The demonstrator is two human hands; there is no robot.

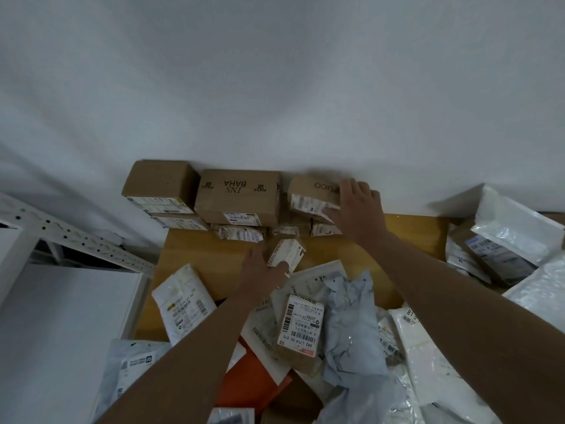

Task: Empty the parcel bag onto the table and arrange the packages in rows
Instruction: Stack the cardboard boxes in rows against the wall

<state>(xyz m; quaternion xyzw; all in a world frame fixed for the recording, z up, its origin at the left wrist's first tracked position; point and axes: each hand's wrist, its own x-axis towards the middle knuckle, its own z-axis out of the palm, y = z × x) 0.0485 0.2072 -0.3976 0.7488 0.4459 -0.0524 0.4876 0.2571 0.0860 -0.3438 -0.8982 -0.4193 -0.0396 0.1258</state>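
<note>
Hands (263,267) on boxes (238,194)

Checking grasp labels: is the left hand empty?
No, the left hand grips a small labelled box above the wooden table.

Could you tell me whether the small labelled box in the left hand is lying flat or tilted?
Tilted: the small labelled cardboard box leans on edge, pinched by the left hand.

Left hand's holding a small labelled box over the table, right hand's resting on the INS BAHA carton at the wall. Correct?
Not quite. The head view shows the right hand on the carton right of the INS BAHA carton, not on it. The rest holds: the left hand holds the small labelled box over the table.
</note>
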